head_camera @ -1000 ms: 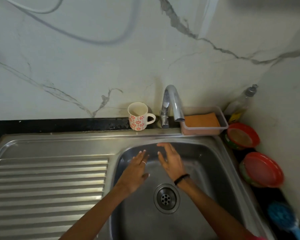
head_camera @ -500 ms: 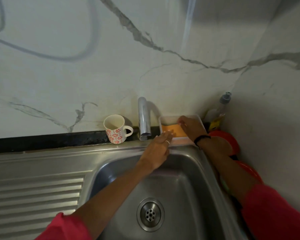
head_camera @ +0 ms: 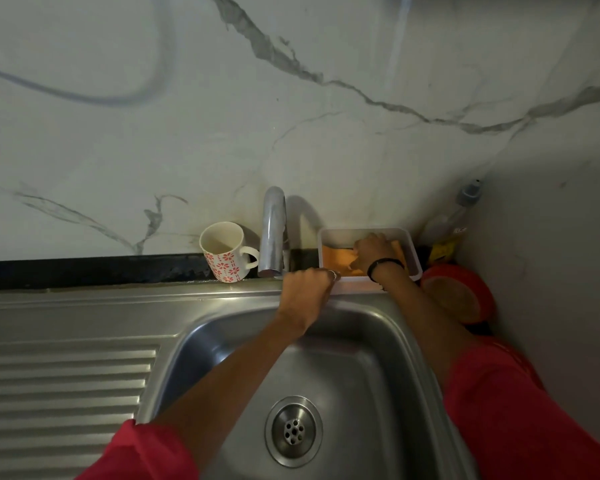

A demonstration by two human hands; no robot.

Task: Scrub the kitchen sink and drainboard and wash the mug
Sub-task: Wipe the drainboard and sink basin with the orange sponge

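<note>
At right of centre, the right hand (head_camera: pixel 373 250) reaches into the tray (head_camera: pixel 415 261), fingers curled on the orange sponge (head_camera: pixel 336 259) to lift it for scrubbing. The left hand (head_camera: pixel 307 289), fingers curled, grips the tray's near corner, likely steadying it. The mug (head_camera: pixel 226 251) waits left of the tap (head_camera: pixel 273 230), above the sink (head_camera: pixel 361 368)

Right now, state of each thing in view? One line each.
mug: upright on the ledge behind the sink, looks empty, untouched
tap: no water running
sink: basin holds no dishes, drain open
drainboard: bare
sponge: lying in the tray, right hand on it
tray: on the ledge, left hand curled at its front corner
soap bottle: upright in the corner, cap on
</note>
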